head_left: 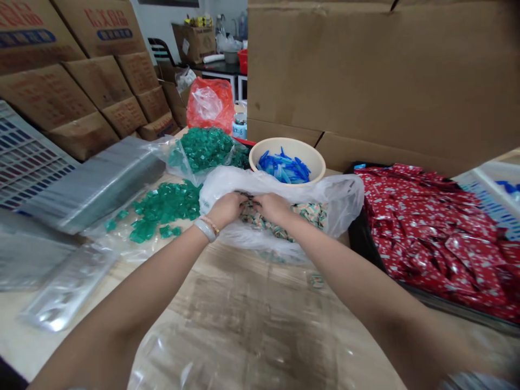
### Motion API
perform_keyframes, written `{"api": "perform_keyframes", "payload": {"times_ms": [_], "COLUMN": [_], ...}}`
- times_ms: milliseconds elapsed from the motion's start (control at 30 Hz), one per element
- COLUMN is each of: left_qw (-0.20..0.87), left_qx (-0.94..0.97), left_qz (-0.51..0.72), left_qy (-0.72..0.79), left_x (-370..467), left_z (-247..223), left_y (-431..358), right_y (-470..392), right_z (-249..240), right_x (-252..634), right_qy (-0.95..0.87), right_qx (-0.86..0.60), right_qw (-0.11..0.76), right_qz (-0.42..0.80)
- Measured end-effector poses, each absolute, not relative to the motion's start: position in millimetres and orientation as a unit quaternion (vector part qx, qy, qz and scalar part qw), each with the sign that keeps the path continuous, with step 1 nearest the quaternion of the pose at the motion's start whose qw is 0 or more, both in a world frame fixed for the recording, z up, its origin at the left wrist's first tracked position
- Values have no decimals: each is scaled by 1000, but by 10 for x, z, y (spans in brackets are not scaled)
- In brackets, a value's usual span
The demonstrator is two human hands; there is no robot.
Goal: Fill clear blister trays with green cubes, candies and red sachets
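A crumpled white translucent plastic bag (341, 197) lies spread on the table, filled with small green, orange and white patterned packets (311, 214). Both of my hands reach into it from the near side, close together at its left part. My left hand (228, 208), with a pale bangle at the wrist, has its fingers curled among the packets. Facing it, my right hand (273, 207) is also closed on packets, its fingertips partly hidden. One loose packet (317, 280) lies on the table's near side, by my right forearm.
Green squares (162, 208) lie loose at left, before a bag of green pieces (207, 149). Behind is a cream bowl (314, 162) of blue sticks. At right, a black tray (365, 238) holds red packets (430, 233). A cardboard box (377, 81) blocks the back.
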State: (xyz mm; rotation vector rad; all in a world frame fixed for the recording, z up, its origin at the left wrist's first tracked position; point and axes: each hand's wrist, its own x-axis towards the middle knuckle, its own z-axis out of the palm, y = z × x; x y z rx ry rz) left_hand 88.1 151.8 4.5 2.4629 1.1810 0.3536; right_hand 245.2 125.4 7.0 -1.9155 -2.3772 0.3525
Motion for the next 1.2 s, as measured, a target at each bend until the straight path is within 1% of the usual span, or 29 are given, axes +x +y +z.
{"api": "perform_keyframes", "payload": {"times_ms": [133, 233, 267, 333, 433, 500, 567, 667, 767, 867, 967, 1100, 1200], "left_qw": [252, 329, 363, 438, 552, 605, 629, 648, 697, 746, 776, 787, 787], "left_qx": [852, 807, 787, 733, 627, 574, 553, 543, 470, 350, 267, 240, 230], "left_qz": [178, 228, 249, 299, 341, 333, 317, 310, 350, 403, 418, 411, 402], "left_qy": [424, 434, 432, 426, 431, 439, 444, 435, 414, 399, 390, 392, 407], "left_x": [839, 849, 862, 898, 974, 1029, 1080, 1142, 1198, 1252, 1292, 1300, 1297], "left_z": [26, 8, 14, 45, 107, 134, 146, 156, 155, 123, 90, 122, 173], "left_y": [1414, 1387, 1380, 1363, 1321, 1291, 1266, 1238, 1212, 1194, 1180, 1156, 1138], "right_y": [1225, 1158, 1129, 1070, 1014, 1010, 1018, 1013, 965, 909, 877, 868, 864], "right_z": [45, 38, 34, 23, -3, -22, -38, -48, -53, -73, -81, 1, 116], "right_x": [2501, 2535, 2544, 2551, 2527, 2505, 2502, 2541, 2577, 2557, 2523, 2600, 2738], "right_qy": [-776, -762, -754, -727, -672, -647, -633, -633, -616, -571, -548, -518, -514], "right_qx": [-619, -634, -637, -640, -594, -555, -543, -553, -576, -596, -589, -574, -566], "right_qw": [57, 102, 131, 222, 375, 426, 445, 451, 459, 468, 485, 517, 495], "right_qz": [102, 88, 89, 117, 234, 304, 326, 300, 280, 315, 343, 366, 413]}}
